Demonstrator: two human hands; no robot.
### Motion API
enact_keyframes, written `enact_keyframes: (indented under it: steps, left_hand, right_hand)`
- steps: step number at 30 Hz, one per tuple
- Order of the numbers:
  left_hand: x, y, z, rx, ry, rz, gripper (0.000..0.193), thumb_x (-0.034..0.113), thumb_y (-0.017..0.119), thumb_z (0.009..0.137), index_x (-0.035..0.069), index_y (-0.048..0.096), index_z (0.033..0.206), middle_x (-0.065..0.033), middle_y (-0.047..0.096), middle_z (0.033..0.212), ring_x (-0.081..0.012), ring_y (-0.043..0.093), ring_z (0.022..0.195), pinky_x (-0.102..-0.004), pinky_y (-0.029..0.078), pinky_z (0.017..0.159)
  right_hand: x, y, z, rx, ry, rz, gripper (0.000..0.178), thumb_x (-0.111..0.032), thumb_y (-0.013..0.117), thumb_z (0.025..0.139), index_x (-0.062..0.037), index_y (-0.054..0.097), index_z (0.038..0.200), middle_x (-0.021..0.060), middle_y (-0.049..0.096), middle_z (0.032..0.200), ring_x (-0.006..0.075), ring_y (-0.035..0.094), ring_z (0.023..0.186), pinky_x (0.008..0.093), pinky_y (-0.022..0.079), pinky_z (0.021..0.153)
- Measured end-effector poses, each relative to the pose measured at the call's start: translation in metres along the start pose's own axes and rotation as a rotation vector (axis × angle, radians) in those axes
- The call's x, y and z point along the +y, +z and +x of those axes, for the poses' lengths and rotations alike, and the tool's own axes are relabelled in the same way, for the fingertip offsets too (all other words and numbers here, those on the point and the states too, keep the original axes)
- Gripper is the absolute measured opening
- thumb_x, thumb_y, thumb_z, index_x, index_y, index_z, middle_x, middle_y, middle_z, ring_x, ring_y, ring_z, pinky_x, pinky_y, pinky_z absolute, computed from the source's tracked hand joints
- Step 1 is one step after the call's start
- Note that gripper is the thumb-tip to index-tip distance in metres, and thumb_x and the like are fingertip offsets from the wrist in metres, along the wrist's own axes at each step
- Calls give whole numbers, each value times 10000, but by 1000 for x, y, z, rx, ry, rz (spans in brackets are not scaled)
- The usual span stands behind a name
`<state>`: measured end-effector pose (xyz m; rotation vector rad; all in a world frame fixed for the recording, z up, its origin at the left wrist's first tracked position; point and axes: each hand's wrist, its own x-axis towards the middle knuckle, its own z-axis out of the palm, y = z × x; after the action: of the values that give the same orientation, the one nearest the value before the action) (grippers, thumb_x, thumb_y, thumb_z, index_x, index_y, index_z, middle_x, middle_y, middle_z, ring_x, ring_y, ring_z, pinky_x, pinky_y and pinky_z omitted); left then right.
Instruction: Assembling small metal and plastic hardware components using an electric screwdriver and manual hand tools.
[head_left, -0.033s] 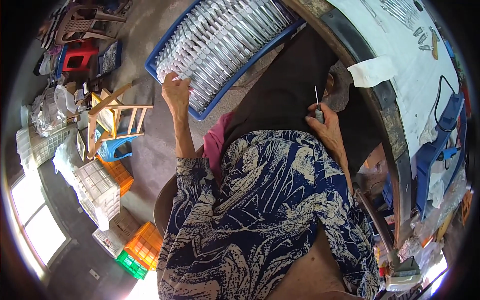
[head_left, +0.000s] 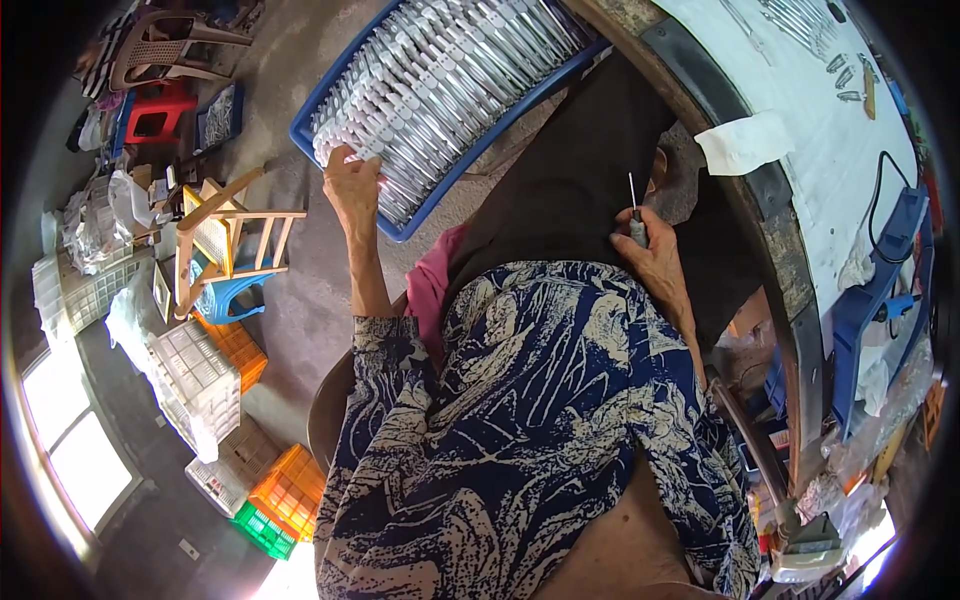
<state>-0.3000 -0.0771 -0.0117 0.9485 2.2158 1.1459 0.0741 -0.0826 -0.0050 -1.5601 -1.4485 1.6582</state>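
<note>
A blue crate (head_left: 408, 232) at the top is packed with rows of shiny flat metal pieces (head_left: 440, 90). My left hand (head_left: 352, 192) is at the crate's near left corner. Its fingers and thumb are curled over the end pieces of a row, and the fingertips are partly hidden among them. In my right hand (head_left: 652, 258), resting by my right thigh, is a small screwdriver (head_left: 637, 226). Its thin shaft points up and away from me, and the fingers are wrapped round its handle.
On the right, a white-topped table (head_left: 800, 100) carries metal pieces and a white cloth (head_left: 745, 145); its dark curved edge runs close to my right arm. Left on the floor are a wooden chair (head_left: 225, 215), a red stool (head_left: 160, 112) and stacked plastic crates (head_left: 195, 375).
</note>
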Motion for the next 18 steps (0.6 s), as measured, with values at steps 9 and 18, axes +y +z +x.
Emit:
enact_keyframes:
  steps: [9,18]
  left_hand:
    - [2,-3,-5,58,-4,178,339,66,649,706,14,526,1017,-154,647,700,-176,624,518,-308,481,536]
    - [8,-1,5,51,43,415,454,175,569,702,49,460,1125,-269,601,848,-459,547,874,-482,416,768]
  right_hand:
    - [1,8,0,5,-27,-17,218,-93,621,754,-9,538,937,13,494,726,98,463,666,249,398,604]
    - [21,-1,8,30,-174,-37,215,-108,631,726,-20,519,886,20,437,704,116,436,671,269,398,618]
